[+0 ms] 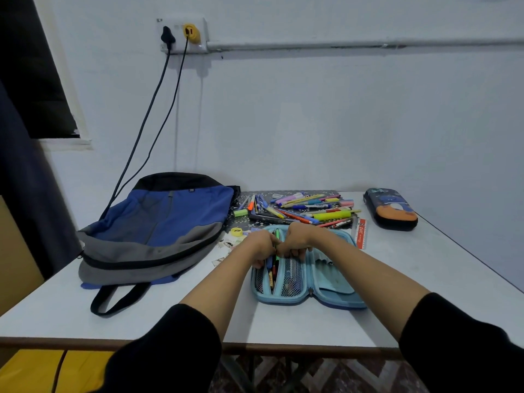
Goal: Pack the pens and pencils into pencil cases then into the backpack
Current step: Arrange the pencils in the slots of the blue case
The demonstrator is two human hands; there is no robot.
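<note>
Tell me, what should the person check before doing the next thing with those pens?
1. Blue pencil case lies open flat: ok.
2. Pens sit in its left half: ok.
3. Left hand and right hand, fingers curled at that half; what each grips: cannot tell.
4. Pile of loose pens packed: not ok.
5. Dark pencil case opened: not ok, zipped shut.
6. Backpack opened: cannot tell.

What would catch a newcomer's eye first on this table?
The left hand and right hand meet, fingers curled, over the open light blue pencil case in the middle, where a few pens sit in its left pocket. Behind it lies a bright pile of pens and markers, with a blue and grey backpack to the left and a dark pencil case far right.
</note>
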